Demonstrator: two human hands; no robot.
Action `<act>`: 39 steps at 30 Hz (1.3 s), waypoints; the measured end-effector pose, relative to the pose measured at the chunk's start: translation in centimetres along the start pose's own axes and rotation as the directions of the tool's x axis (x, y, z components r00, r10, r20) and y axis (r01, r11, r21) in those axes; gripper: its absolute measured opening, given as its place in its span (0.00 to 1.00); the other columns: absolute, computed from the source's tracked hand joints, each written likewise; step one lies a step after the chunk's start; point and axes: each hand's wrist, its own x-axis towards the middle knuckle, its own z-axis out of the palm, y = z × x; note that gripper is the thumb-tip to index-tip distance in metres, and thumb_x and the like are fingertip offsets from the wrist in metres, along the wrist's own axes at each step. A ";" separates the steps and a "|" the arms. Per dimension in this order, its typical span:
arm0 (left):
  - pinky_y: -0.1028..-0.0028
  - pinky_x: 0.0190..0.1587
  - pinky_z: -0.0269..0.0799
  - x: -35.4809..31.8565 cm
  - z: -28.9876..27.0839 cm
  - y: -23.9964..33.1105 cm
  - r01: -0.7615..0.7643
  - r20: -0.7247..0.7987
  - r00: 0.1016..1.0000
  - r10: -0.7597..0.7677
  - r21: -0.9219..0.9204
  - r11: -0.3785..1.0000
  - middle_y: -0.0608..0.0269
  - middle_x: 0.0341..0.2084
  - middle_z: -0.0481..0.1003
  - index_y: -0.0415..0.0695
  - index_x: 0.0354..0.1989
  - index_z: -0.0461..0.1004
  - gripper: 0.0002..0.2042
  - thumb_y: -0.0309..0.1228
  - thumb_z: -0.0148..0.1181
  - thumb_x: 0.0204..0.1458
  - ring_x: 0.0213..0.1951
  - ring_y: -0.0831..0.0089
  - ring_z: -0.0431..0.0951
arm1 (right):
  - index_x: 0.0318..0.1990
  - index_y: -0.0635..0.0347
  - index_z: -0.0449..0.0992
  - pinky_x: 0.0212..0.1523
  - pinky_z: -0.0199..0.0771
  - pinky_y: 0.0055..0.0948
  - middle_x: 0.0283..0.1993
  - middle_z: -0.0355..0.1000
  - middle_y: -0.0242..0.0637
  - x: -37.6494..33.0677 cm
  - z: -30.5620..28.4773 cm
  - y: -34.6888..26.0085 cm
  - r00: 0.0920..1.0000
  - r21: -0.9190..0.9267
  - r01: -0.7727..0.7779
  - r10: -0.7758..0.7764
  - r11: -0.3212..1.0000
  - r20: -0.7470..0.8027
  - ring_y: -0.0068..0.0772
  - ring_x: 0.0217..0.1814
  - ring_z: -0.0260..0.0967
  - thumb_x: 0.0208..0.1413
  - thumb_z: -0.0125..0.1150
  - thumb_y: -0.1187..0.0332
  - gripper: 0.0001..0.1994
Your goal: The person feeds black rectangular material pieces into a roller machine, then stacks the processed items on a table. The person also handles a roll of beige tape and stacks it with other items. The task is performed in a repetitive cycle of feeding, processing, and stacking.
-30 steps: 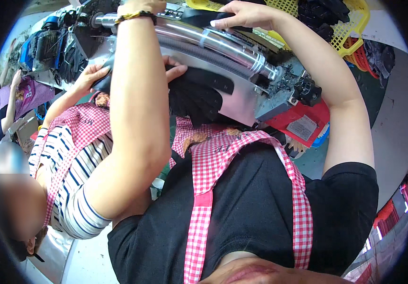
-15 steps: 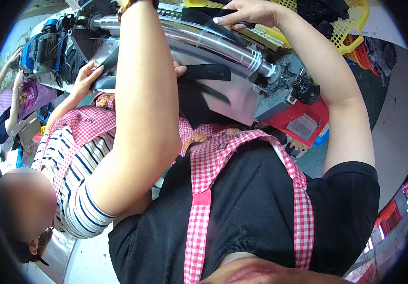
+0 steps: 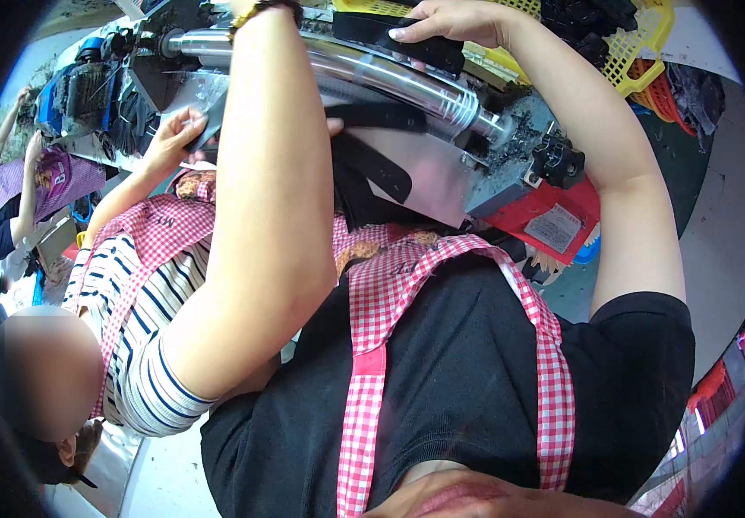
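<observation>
My right hand (image 3: 446,22) pinches a flat black piece (image 3: 362,28) behind the long shiny metal roller (image 3: 372,73), thumb on top and fingertips below. Most of my left hand is hidden behind a co-worker's bare arm; only the fingertips (image 3: 335,126) show, at the left end of a black strip (image 3: 381,116) in front of the roller. Below that strip, more dark strips (image 3: 381,168) hang over a pale metal plate (image 3: 429,160). The co-worker's left hand (image 3: 178,138) grips a dark sheet (image 3: 211,123). Their other hand lies beyond the upper edge.
Yellow baskets (image 3: 653,52) with black scraps stand behind the machine at the right, an orange basket (image 3: 668,99) beside them. A red panel (image 3: 554,220) and black fitting (image 3: 560,164) sit at the roller's right end. The co-worker's forearm (image 3: 273,173) crosses in front of me.
The strip at my left fingertips has shifted slightly up and right, and the strips below have swung out. More of the piece under my right hand shows. The co-worker's left hand has moved right.
</observation>
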 end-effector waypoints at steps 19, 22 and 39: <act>0.76 0.27 0.69 6.1 2.3 -8.6 0.343 0.088 0.937 -0.339 -0.039 0.939 0.68 0.21 0.76 0.36 0.32 0.80 0.17 0.40 0.73 0.52 0.25 0.82 0.74 | 0.40 0.65 0.79 0.39 0.79 0.30 0.36 0.80 0.39 0.6 0.3 0.2 0.995 0.152 0.067 -0.077 0.986 0.065 0.30 0.35 0.78 0.68 0.58 0.63 0.13; 0.77 0.31 0.75 5.7 2.0 -9.9 0.317 0.227 0.941 -0.252 -0.328 0.890 0.68 0.24 0.79 0.38 0.33 0.81 0.17 0.42 0.73 0.52 0.28 0.81 0.78 | 0.44 0.65 0.80 0.40 0.75 0.28 0.35 0.77 0.33 0.7 0.3 0.6 0.995 0.020 0.094 -0.095 0.995 0.012 0.25 0.37 0.73 0.64 0.64 0.57 0.17; 0.85 0.29 0.68 5.7 1.1 -7.5 0.356 0.483 0.873 -0.062 -0.547 0.758 0.72 0.26 0.78 0.39 0.35 0.80 0.10 0.31 0.73 0.52 0.26 0.88 0.73 | 0.41 0.62 0.79 0.40 0.75 0.27 0.35 0.77 0.30 -0.4 -1.1 1.0 0.999 0.010 -0.023 0.023 1.000 -0.030 0.23 0.36 0.74 0.58 0.69 0.63 0.12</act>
